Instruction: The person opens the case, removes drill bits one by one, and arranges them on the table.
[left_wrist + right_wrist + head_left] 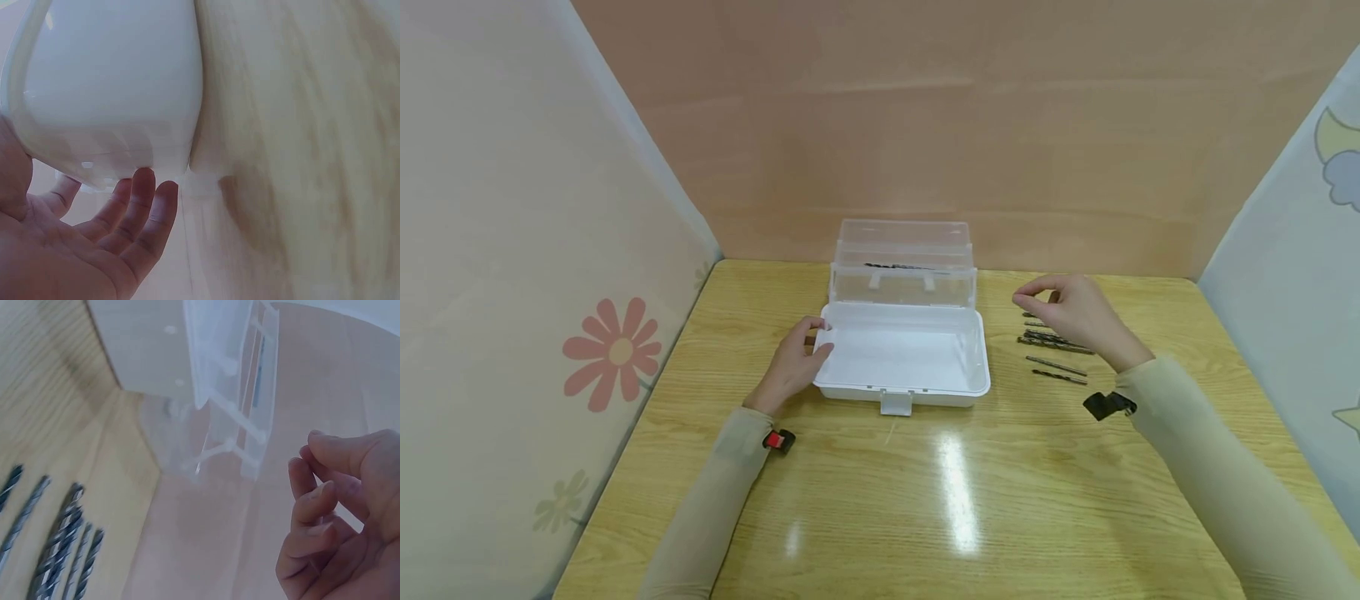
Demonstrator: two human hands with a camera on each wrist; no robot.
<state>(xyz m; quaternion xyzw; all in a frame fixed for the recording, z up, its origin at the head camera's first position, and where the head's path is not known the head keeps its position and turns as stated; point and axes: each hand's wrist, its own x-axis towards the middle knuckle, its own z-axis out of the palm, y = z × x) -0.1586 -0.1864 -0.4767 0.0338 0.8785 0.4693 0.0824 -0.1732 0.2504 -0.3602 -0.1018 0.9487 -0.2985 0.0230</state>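
A white toolbox (940, 393) stands with its translucent lid and tiers raised at the back; its lower bin holds nothing visible. My left hand (793, 358) grips the bin's left rim, thumb over the edge and fingers along the outer wall. In the left wrist view, the fingertips (144, 178) lie against that wall. Several twist drill bits (1060, 377) lie side by side on the table to the right. Over their far end hovers my right hand (1075, 310), fingers loosely bent, thumb near the index finger, nothing visible between them.
Dark drill bits (887, 267) lie in a raised tier of the box. The wooden table (850, 517) meets an orange-brown backdrop (925, 125) just behind the lid. Pale printed panels (512, 250) flank both sides.
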